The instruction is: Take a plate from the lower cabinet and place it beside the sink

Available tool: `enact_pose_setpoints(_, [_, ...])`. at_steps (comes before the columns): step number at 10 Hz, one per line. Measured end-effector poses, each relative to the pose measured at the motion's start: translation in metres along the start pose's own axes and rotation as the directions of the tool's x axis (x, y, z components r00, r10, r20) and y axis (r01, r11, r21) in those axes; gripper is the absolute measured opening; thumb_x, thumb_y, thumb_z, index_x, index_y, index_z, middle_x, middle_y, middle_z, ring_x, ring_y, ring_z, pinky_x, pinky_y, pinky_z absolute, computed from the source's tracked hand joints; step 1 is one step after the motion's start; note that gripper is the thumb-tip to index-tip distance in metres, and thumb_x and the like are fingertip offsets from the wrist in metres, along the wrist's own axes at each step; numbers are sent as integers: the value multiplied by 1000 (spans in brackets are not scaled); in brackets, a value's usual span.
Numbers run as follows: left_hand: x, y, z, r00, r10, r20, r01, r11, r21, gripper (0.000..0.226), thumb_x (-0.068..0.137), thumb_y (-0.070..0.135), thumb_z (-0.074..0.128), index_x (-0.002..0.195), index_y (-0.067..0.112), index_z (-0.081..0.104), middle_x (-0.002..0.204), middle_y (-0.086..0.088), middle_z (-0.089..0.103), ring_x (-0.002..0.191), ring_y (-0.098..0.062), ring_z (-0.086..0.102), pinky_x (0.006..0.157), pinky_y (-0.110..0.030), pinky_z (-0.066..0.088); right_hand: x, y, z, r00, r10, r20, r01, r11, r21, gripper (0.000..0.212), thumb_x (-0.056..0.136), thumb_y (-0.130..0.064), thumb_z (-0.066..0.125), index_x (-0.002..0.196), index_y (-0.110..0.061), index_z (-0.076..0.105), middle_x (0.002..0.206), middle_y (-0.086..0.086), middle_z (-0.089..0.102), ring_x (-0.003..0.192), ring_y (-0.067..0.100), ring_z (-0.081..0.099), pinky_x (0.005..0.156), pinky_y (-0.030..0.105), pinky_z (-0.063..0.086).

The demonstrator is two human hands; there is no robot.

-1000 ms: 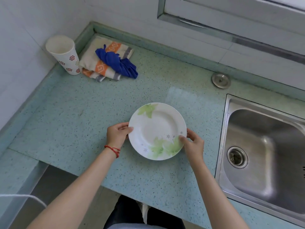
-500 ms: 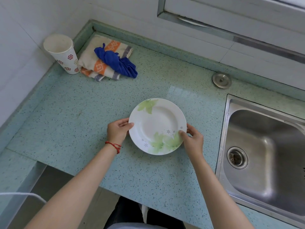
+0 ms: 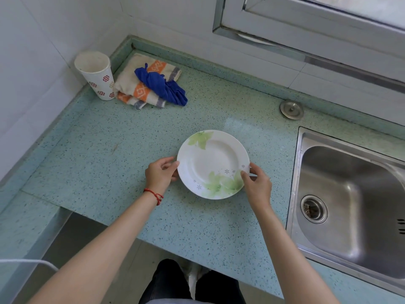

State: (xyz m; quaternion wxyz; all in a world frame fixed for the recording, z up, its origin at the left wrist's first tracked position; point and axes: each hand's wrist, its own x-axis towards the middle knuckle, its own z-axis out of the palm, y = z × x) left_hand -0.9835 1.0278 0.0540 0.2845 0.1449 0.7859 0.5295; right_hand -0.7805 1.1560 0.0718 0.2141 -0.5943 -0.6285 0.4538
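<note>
A white plate (image 3: 212, 160) with green leaf prints lies flat on the speckled green countertop (image 3: 105, 154), a short way left of the steel sink (image 3: 350, 194). My left hand (image 3: 161, 174) grips the plate's left rim with thumb and fingers. My right hand (image 3: 257, 185) pinches its lower right rim. A red string bracelet circles my left wrist. The lower cabinet is out of view.
A patterned paper cup (image 3: 96, 76) stands in the far left corner beside a folded striped towel (image 3: 142, 88) with a blue cloth (image 3: 162, 85) on it. A metal sink plug (image 3: 291, 109) lies behind the sink. The counter's front edge runs below my forearms.
The plate has moved slightly away from me toward the back of the counter and settled flat. Both hands stay on its rim.
</note>
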Motion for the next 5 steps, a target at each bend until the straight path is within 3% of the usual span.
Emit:
enact_pose_setpoints(1, [-7,2,-7,999,36,-2,-36,998,54,29,83,17,62,109,6,61,91,-14,68,66,-17,64,53,-21,57,-13,-2,0,1000,-22,0,22,998,-51,43,88,-19,56,129,-12,47,127,9,55,99,16,56,86,37,50])
enact_pose_setpoints(2, [-15,4,-12,992,121,29,-125,981,152,31,84,21,61,110,5,61,100,-17,68,82,-21,63,76,-34,55,-25,-4,-2,998,-65,10,66,991,-120,43,89,-19,54,130,-11,45,133,9,49,115,22,50,98,45,45])
enact_pose_setpoints(3, [-26,12,-18,975,209,73,-221,939,262,33,85,22,59,112,4,59,110,-17,66,93,-20,60,85,-30,46,-38,-9,-7,995,-96,39,101,982,-161,43,90,-19,52,131,-12,43,136,10,47,121,26,47,101,49,42])
enact_pose_setpoints(4, [-39,18,-21,939,315,137,-343,874,345,35,87,23,56,116,4,56,120,-18,62,110,-29,57,93,-36,44,-48,-13,-16,985,-163,61,172,967,-191,42,91,-19,51,132,-13,43,137,9,47,123,25,46,102,47,41])
enact_pose_setpoints(5, [-53,26,-22,911,357,207,-412,812,414,38,89,26,52,121,7,52,125,-17,58,115,-29,53,94,-39,44,-57,-19,-24,971,-216,100,235,940,-248,43,91,-21,50,133,-13,42,140,8,45,127,23,43,105,43,39])
